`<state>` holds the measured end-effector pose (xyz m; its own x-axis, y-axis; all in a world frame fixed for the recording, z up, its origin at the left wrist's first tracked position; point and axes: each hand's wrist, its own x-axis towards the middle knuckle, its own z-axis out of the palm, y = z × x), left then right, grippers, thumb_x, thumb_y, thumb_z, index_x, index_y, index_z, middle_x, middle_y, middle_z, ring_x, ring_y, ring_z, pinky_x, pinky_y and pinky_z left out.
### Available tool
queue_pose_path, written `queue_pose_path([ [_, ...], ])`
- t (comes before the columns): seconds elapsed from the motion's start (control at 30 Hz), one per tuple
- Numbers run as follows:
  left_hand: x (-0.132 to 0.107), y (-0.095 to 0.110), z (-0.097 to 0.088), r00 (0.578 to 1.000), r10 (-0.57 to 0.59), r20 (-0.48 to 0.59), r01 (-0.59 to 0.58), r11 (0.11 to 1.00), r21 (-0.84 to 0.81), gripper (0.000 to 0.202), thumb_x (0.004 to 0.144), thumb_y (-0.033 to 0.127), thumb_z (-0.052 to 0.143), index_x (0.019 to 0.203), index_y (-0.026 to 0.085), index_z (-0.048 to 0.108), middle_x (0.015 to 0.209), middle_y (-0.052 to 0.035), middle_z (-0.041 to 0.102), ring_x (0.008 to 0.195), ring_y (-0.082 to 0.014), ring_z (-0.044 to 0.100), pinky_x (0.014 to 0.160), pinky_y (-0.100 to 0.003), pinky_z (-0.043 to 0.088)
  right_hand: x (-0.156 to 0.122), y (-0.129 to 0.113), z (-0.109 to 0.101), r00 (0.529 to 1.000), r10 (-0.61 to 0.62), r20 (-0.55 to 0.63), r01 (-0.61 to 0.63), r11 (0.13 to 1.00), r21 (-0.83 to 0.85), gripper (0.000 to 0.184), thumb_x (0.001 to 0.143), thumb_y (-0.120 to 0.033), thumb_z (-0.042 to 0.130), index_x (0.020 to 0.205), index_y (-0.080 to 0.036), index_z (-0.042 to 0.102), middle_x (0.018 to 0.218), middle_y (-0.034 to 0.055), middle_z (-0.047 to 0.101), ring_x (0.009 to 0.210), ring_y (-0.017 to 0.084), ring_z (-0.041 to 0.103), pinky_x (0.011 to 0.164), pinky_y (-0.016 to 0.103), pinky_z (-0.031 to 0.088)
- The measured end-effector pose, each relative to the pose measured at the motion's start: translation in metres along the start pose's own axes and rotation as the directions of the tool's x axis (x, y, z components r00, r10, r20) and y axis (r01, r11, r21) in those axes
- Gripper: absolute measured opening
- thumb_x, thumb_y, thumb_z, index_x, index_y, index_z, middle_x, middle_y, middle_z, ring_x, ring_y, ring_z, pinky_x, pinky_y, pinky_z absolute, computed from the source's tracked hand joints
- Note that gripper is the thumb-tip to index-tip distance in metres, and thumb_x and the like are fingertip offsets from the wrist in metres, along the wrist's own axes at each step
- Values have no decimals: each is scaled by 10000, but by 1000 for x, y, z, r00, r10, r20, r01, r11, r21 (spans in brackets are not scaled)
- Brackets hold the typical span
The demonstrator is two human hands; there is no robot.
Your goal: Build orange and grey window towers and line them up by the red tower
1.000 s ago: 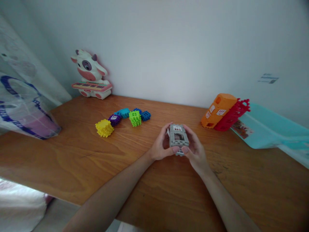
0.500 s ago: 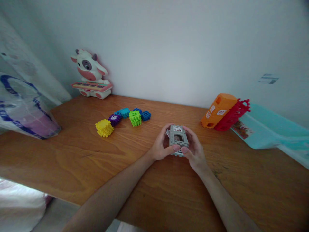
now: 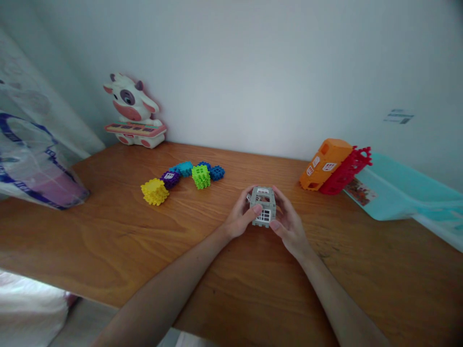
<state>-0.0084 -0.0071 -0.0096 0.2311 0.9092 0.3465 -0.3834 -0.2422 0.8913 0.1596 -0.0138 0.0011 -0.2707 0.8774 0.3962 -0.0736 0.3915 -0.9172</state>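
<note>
A small grey block cube (image 3: pixel 263 206) with white window stickers sits between both of my hands over the wooden table (image 3: pixel 108 236). My left hand (image 3: pixel 239 218) grips its left side, thumb across the front face. My right hand (image 3: pixel 289 224) wraps its right side, thumb under the front edge. To the left lie a yellow cube (image 3: pixel 155 191), a purple cube (image 3: pixel 170 179), a teal cube (image 3: pixel 184 168), a green cube (image 3: pixel 201 176) and a blue cube (image 3: pixel 217 172).
An orange block house (image 3: pixel 323 164) leans on a red block panel (image 3: pixel 345 171) at the right, beside a teal box (image 3: pixel 401 195). A cow-shaped toy keyboard (image 3: pixel 133 113) stands by the wall. A clear printed plastic bag (image 3: pixel 32 168) rests at the left edge.
The grey cube has been turned in my hands, so a front face with a white window now shows. My left thumb has moved up onto that face.
</note>
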Motion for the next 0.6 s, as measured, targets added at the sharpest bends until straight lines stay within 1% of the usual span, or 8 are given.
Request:
queue_pose_path([
  [0.07,0,0,-1,1000,-22,3,22,1000,7,790,816,603,671,1438,205,390,1390,-171,543,1271,-336,540,1050,-474,444,-1,-1,0,1000,15,-20,-15,1000,-20,727,836,-484,728,1477,-331,422,1509,91,494,1313,294,546,1082,503,467],
  [0.13,-1,1,-1,999,-13,38,13,1000,6,842,804,601,687,1474,208,362,1448,-175,503,1325,-347,502,1095,-484,411,-1,-3,2,999,3,-52,-5,1000,-30,703,843,-470,724,1469,-327,438,1505,92,500,1296,289,560,1080,498,469],
  [0.23,-3,-1,-1,993,23,113,-22,1000,-10,981,742,543,779,1529,238,281,1511,-174,446,1378,-359,458,1125,-506,388,-1,-7,4,997,-19,-80,18,1000,-12,658,859,-510,689,1449,-322,469,1483,91,528,1269,292,583,1051,487,495],
  [0.3,-3,-5,-1,990,40,135,-40,999,-8,1044,707,483,828,1544,265,243,1535,-169,420,1395,-360,443,1133,-526,379,0,-9,3,995,-19,-101,20,1000,15,624,876,-550,646,1431,-309,495,1446,97,567,1244,297,604,1014,480,525],
  [0.37,-2,-9,-1,991,41,124,-41,999,-3,1029,709,451,836,1539,271,254,1530,-170,428,1385,-357,460,1136,-543,372,1,-9,3,993,-10,-116,13,999,30,604,880,-562,633,1409,-294,520,1401,104,608,1223,300,620,995,477,538],
  [0.43,-1,-10,-1,995,46,91,-47,999,2,978,718,440,832,1517,245,303,1489,-180,473,1352,-353,497,1133,-551,374,2,-9,2,993,3,-122,0,1000,25,589,873,-549,653,1388,-286,539,1372,107,631,1212,300,629,1000,481,535],
  [0.53,-1,-9,0,996,68,52,-69,998,12,898,725,421,829,1470,205,376,1418,-185,536,1302,-350,539,1110,-542,402,2,-10,1,993,13,-121,-10,1000,19,580,856,-521,690,1368,-287,553,1363,105,639,1210,298,632,1016,485,525],
  [0.6,-1,-8,1,996,76,42,-76,997,13,864,729,403,829,1449,194,399,1390,-182,556,1276,-345,558,1094,-532,421,2,-11,2,992,9,-127,-6,1000,25,556,865,-504,689,1360,-287,558,1360,102,640,1210,289,632,1022,479,522],
])
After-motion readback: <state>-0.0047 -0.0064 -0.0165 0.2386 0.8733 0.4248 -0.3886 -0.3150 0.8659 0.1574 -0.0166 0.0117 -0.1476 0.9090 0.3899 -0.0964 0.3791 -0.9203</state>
